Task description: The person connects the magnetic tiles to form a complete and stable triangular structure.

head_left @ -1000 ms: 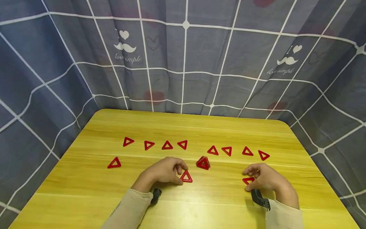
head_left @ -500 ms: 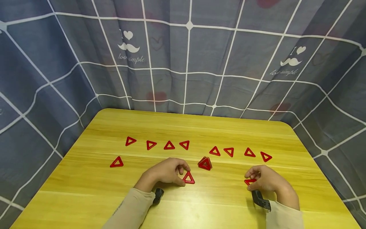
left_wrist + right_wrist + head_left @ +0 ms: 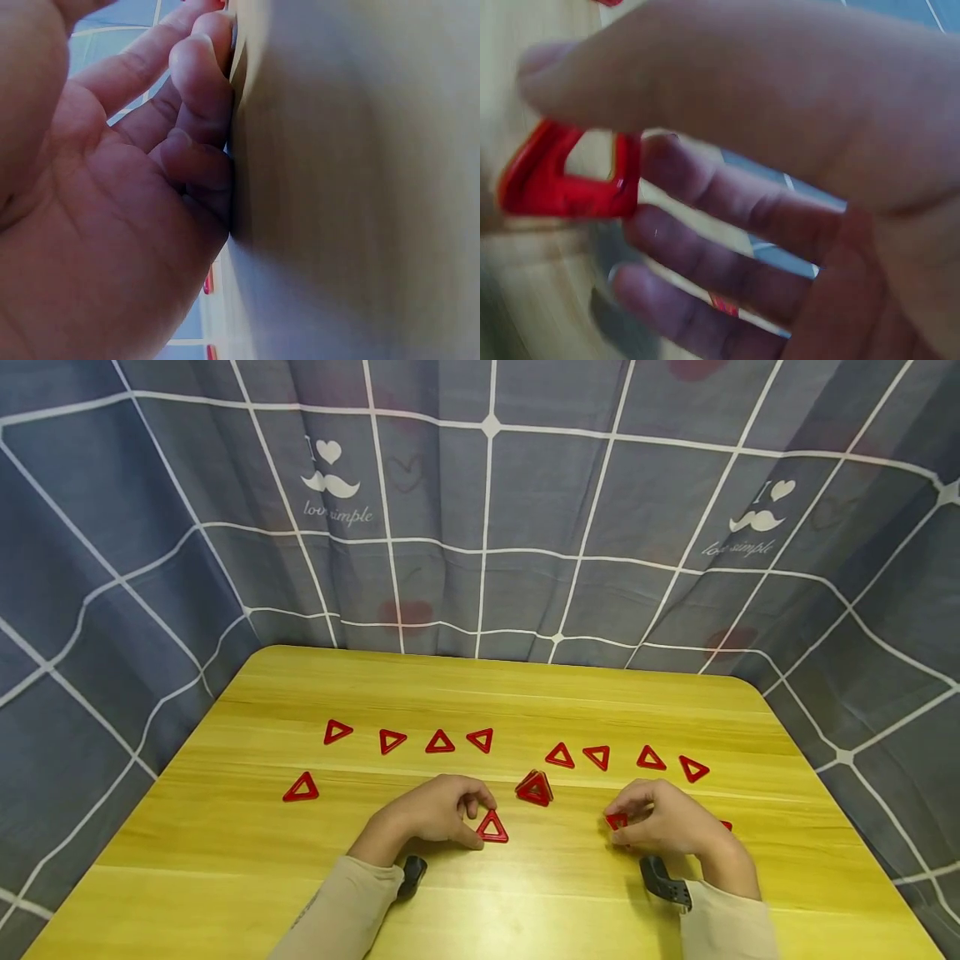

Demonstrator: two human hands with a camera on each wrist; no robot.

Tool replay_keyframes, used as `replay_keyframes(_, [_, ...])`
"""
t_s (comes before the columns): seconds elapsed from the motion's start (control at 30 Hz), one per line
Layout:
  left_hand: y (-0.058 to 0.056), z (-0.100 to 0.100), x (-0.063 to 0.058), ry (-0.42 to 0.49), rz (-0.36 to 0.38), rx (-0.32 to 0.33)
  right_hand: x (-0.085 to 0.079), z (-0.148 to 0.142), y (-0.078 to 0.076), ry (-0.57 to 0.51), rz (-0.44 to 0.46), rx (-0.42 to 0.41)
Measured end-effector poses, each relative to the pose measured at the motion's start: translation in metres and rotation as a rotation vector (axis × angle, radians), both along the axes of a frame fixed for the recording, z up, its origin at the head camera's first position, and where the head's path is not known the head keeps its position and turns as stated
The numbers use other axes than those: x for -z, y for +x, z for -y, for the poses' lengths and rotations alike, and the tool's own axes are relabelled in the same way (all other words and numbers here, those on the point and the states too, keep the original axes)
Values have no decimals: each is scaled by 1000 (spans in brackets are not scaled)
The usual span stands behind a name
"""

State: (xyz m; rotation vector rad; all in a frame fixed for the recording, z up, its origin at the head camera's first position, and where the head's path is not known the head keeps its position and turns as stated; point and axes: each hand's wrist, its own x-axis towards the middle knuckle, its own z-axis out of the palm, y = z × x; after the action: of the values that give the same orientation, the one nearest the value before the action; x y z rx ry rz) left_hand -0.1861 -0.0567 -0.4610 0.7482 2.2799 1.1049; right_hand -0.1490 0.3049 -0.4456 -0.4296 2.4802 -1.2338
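Observation:
My left hand [image 3: 435,812] rests low on the table, thumb and index finger at the left side of a red triangular frame [image 3: 492,837] lying flat. In the left wrist view the other fingers [image 3: 199,82] curl against the tabletop, and that triangle is mostly out of sight. My right hand [image 3: 663,818] pinches another red triangle [image 3: 570,202] between thumb and fingers, tilted above the wood. Between the hands lies a small stack of red triangles [image 3: 534,788], slightly fanned.
Several loose red triangles form a row at the back, among them one at the left end [image 3: 337,732] and one at the right end [image 3: 693,768]. One more triangle [image 3: 302,787] lies farther left. Another [image 3: 726,825] peeks out behind my right wrist. A grey checked curtain [image 3: 480,527] surrounds the wooden table [image 3: 480,910].
My right hand has moved left with the triangle pinched in it, uncovering part of another triangle behind the wrist. My left hand and its triangle have stayed about where they were.

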Motion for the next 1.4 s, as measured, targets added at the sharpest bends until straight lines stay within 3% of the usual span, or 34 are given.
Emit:
replay_keyframes(0.23, [0,1,1,8,7,-3,0,14,-4,-52,-77,-26])
replay_keyframes(0.5, [0,0,0,-4,-11,3,-1,25,-6,-78,-62,-37])
replay_keyframes(1.1, [1,1,-1,-13,-34,21,6,68,-12,-163,-42,-173])
replay_keyframes(1.4, [0,0,-1,-13,-35,21,12,87,-12,-191,-6,-180])
